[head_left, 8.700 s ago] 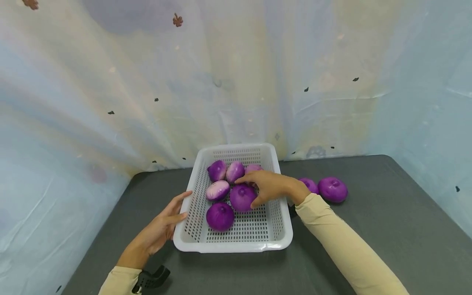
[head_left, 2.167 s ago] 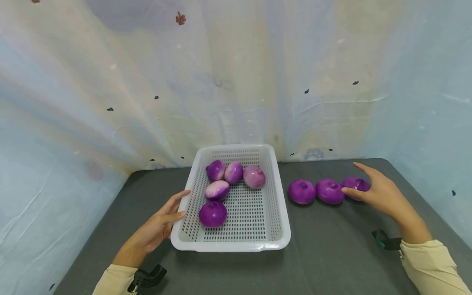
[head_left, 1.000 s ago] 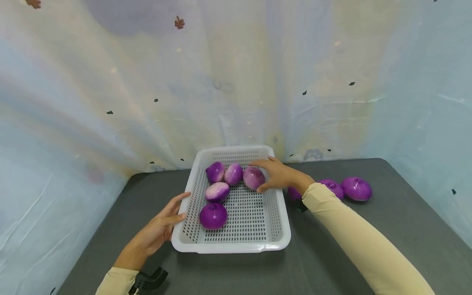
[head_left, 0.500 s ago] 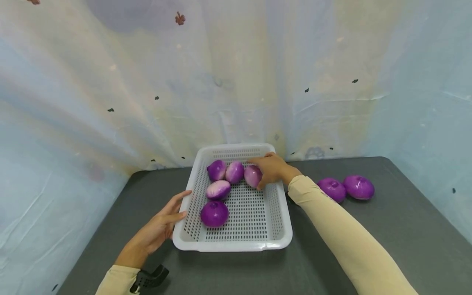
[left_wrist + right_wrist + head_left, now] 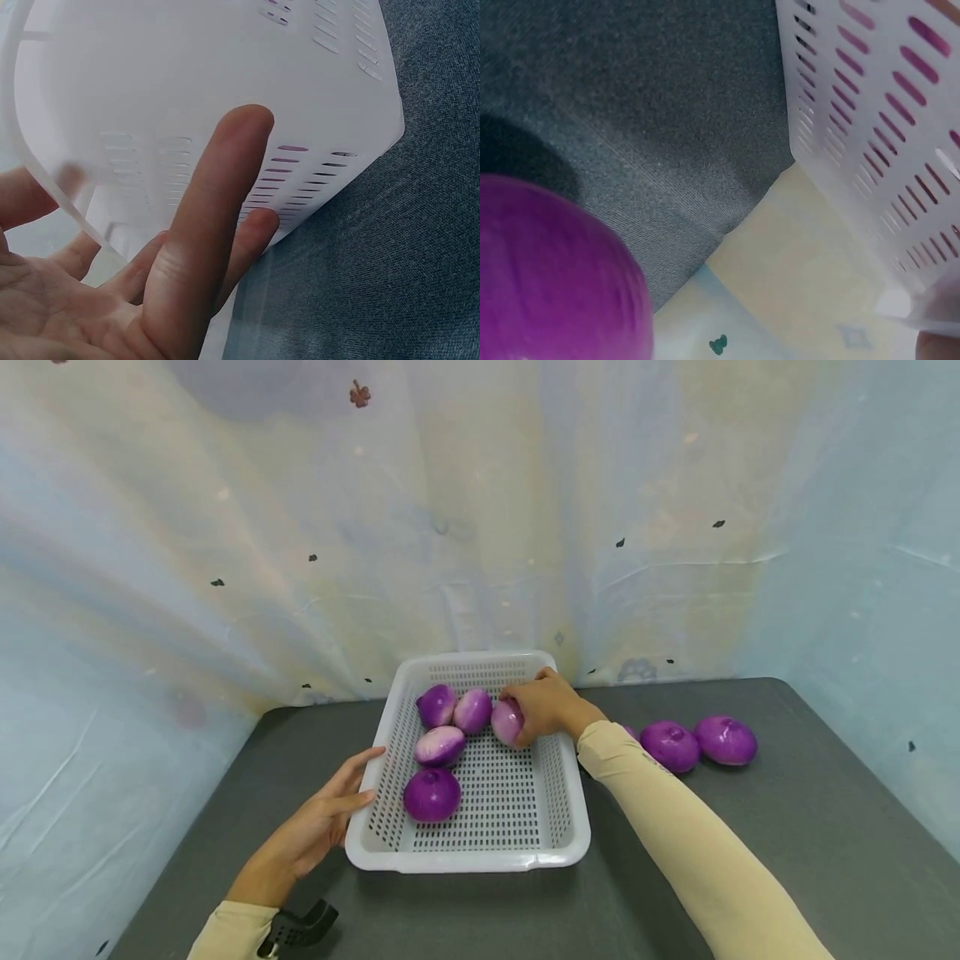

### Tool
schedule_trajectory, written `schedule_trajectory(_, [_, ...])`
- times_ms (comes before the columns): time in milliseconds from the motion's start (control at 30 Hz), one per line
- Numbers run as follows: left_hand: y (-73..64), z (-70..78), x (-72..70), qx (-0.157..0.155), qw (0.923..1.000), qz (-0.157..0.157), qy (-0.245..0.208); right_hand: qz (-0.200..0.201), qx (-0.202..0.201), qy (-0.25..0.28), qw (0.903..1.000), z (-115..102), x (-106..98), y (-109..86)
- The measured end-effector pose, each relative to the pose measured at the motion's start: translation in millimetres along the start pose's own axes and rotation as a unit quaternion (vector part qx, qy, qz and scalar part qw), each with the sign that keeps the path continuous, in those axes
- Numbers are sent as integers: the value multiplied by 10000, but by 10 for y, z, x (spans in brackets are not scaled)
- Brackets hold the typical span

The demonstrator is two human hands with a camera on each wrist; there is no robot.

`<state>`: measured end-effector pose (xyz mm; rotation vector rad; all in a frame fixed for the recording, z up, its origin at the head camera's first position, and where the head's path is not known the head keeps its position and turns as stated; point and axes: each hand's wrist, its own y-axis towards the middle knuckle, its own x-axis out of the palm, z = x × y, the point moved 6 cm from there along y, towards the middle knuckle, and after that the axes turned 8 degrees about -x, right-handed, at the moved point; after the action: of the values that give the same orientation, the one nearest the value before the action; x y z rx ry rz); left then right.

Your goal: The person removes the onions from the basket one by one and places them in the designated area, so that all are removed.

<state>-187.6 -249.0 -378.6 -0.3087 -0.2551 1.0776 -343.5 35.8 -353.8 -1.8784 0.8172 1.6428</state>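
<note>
A white perforated plastic basket [image 5: 468, 862] stands on the table. My left hand [image 5: 322, 822] grips its left rim; in the left wrist view, fingers [image 5: 206, 225] lie along the outer wall. My right hand [image 5: 547, 706] reaches over the right rim, fingers and thumb round a pinkish-purple onion [image 5: 507, 723] inside, partly hidden by that hand. To its left are a purple-and-white onion [image 5: 472, 711] and a pointed purple onion [image 5: 437, 706]. Nearer me sit a pale-topped onion [image 5: 440, 746] and a deep purple onion [image 5: 432, 795].
Right of the basket, two purple onions [image 5: 670, 746] [image 5: 726, 740] lie on the grey table [image 5: 795, 810]. A third onion [image 5: 630, 732] is mostly hidden behind the right sleeve. The right wrist view shows a purple onion [image 5: 562, 277] close up. A patterned curtain [image 5: 480, 527] hangs behind.
Earlier my right hand took a purple onion out of the basket, and three now lie in a row on the right. It came back and closed round the pinkish-purple onion. My left hand stayed.
</note>
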Motion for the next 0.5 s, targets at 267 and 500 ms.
schedule_trajectory(267, [-3, 4, 5, 23, 10000, -14, -23, 261, -183, 54, 9995, 2, -7, -4])
schedule_trajectory(500, [2, -6, -7, 24, 10000, -42, -20, 522, -260, 374, 9976, -4, -25, -2])
